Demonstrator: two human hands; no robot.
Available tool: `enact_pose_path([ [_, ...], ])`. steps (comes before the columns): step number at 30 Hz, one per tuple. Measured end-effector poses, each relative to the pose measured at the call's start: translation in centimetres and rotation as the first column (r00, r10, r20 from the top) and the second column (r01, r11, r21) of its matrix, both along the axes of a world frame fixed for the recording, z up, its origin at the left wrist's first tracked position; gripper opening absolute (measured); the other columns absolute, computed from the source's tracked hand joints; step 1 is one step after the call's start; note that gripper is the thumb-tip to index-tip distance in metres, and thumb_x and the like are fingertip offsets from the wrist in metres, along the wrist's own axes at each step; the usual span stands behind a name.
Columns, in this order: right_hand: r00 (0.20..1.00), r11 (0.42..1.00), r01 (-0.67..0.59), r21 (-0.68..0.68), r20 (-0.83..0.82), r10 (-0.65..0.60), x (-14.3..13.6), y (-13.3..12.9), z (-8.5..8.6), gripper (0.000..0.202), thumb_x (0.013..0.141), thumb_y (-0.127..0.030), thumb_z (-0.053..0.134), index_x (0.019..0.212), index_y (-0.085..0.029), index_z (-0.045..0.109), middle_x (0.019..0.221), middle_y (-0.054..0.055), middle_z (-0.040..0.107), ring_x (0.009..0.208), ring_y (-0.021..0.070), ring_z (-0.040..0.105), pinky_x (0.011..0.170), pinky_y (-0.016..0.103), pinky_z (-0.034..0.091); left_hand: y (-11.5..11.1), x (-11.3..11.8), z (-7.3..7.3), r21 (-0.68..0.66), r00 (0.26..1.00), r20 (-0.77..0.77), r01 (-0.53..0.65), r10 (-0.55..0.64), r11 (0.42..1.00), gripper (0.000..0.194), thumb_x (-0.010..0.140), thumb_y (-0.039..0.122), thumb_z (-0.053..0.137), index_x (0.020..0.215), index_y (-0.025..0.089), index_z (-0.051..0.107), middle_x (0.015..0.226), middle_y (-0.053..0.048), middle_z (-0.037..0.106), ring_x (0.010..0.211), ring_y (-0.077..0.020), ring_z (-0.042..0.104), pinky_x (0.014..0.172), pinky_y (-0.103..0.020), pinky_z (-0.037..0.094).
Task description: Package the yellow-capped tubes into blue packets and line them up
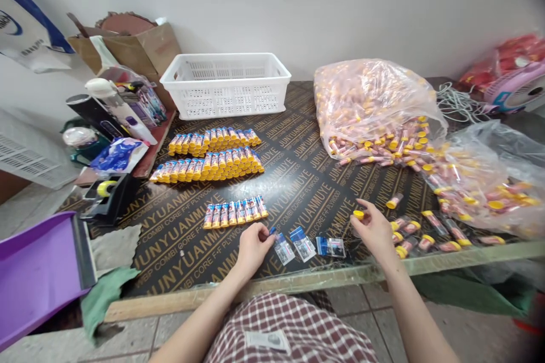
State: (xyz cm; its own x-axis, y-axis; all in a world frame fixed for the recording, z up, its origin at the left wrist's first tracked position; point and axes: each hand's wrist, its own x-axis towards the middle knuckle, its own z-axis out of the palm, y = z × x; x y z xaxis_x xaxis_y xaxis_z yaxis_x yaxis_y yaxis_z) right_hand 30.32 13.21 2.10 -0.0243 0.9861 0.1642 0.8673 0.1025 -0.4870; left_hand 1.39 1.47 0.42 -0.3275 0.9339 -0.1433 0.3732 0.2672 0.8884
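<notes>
My left hand [254, 247] is closed in a pinch at the blue upper end of a small printed label [284, 250], at the left of several labels near the table's front edge. A middle pile of labels [303, 245] and a right pile [331, 247] lie beside it. My right hand [373, 232] holds a small clear tube by its yellow cap [358, 215]; its body is mostly hidden by the fingers. Beyond my left hand stands a short row of labelled tubes [235, 212] with yellow ends, lying side by side.
Stacked labelled tubes [208, 167] lie farther back, before a white plastic basket [225, 99]. Loose unlabelled tubes [434, 224] spread at the right, near two plastic bags of tubes [370, 91]. A tape dispenser [108, 195] and a purple dustpan [42, 272] are at left.
</notes>
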Motion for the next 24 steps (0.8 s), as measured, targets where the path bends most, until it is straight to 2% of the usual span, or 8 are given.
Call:
enact_pose_path([
  [1, 0.983, 1.0, -0.024, 0.002, -0.183, 0.024, -1.2, -0.7, 0.7, 0.049, 0.076, -0.033, 0.056, 0.122, -0.016, 0.053, 0.08, 0.004, 0.062, 0.064, 0.0163, 0.058, 0.062, 0.029, 0.048, 0.0, 0.1, 0.3, -0.005, 0.985, 0.166, -0.045, 0.045, 0.999, 0.015, 0.067, 0.024, 0.067, 0.064, 0.018, 0.053, 0.056, 0.003, 0.055, 0.055, -0.0123, 0.052, 0.056, -0.023, 0.039],
  [2, 0.928, 0.998, -0.067, -0.006, -0.368, 0.06, -2.4, -1.5, 1.4, 0.047, 0.077, -0.035, 0.057, 0.12, -0.017, 0.054, 0.082, 0.004, 0.062, 0.065, 0.0158, 0.058, 0.063, 0.029, 0.049, 0.1, 0.2, 0.7, -0.03, 0.936, 0.338, -0.089, 0.094, 0.996, 0.016, 0.066, 0.024, 0.068, 0.069, 0.018, 0.054, 0.055, 0.004, 0.055, 0.052, -0.0119, 0.053, 0.054, -0.023, 0.041],
  [4, 0.784, 0.984, -0.172, -0.042, -0.611, 0.111, -5.1, -3.4, 2.8, 0.039, 0.077, -0.037, 0.062, 0.111, -0.018, 0.059, 0.088, 0.005, 0.064, 0.073, 0.0168, 0.061, 0.067, 0.03, 0.052, 0.3, 0.2, 1.7, -0.108, 0.772, 0.606, -0.156, 0.189, 0.982, 0.028, 0.062, 0.024, 0.073, 0.083, 0.017, 0.056, 0.058, 0.003, 0.061, 0.051, -0.012, 0.057, 0.051, -0.022, 0.045],
  [6, 0.667, 0.966, -0.251, -0.055, -0.734, 0.131, -7.5, -5.3, 3.7, 0.031, 0.076, -0.035, 0.066, 0.102, -0.019, 0.062, 0.093, 0.006, 0.065, 0.081, 0.0185, 0.063, 0.074, 0.031, 0.053, 0.7, -0.1, 2.7, -0.16, 0.63, 0.737, -0.188, 0.244, 0.969, 0.039, 0.057, 0.022, 0.078, 0.09, 0.014, 0.059, 0.066, -0.001, 0.067, 0.054, -0.0119, 0.06, 0.051, -0.022, 0.048],
  [9, 0.571, 0.944, -0.329, -0.011, -0.799, 0.19, -10.1, -7.5, 3.9, 0.024, 0.078, -0.029, 0.065, 0.1, -0.021, 0.063, 0.098, 0.006, 0.064, 0.088, 0.0191, 0.064, 0.079, 0.032, 0.053, 1.1, -0.9, 3.7, -0.194, 0.498, 0.821, -0.219, 0.28, 0.956, 0.03, 0.057, 0.022, 0.08, 0.079, 0.011, 0.064, 0.07, -0.004, 0.069, 0.056, -0.0107, 0.062, 0.054, -0.021, 0.052],
  [13, 0.577, 0.918, -0.378, 0.121, -0.745, 0.336, -11.6, -9.2, 3.1, 0.021, 0.083, -0.021, 0.06, 0.104, -0.024, 0.063, 0.104, 0.006, 0.061, 0.096, 0.0191, 0.061, 0.08, 0.032, 0.054, 1.2, -1.8, 3.9, -0.225, 0.408, 0.853, -0.274, 0.325, 0.935, 0.022, 0.06, 0.022, 0.08, 0.071, 0.011, 0.065, 0.069, -0.004, 0.07, 0.056, -0.0114, 0.064, 0.056, -0.023, 0.055],
  [19, 0.673, 0.873, -0.37, 0.319, -0.556, 0.488, -12.0, -9.9, 3.0, 0.033, 0.082, -0.011, 0.06, 0.111, -0.026, 0.062, 0.105, 0.006, 0.063, 0.099, 0.0197, 0.06, 0.086, 0.036, 0.052, 1.2, -2.2, 3.7, -0.242, 0.374, 0.84, -0.391, 0.394, 0.888, 0.028, 0.058, 0.031, 0.082, 0.071, 0.01, 0.067, 0.064, -0.003, 0.069, 0.053, -0.0116, 0.063, 0.054, -0.023, 0.054],
  [24, 0.692, 0.821, -0.415, 0.392, -0.449, 0.565, -12.5, -9.9, 3.3, 0.037, 0.082, -0.006, 0.059, 0.113, -0.026, 0.062, 0.104, 0.005, 0.064, 0.098, 0.0184, 0.061, 0.087, 0.034, 0.051, 1.1, -1.8, 3.7, -0.241, 0.378, 0.837, -0.397, 0.397, 0.886, 0.034, 0.051, 0.035, 0.084, 0.068, 0.011, 0.067, 0.062, -0.003, 0.068, 0.053, -0.0118, 0.061, 0.056, -0.024, 0.053],
])
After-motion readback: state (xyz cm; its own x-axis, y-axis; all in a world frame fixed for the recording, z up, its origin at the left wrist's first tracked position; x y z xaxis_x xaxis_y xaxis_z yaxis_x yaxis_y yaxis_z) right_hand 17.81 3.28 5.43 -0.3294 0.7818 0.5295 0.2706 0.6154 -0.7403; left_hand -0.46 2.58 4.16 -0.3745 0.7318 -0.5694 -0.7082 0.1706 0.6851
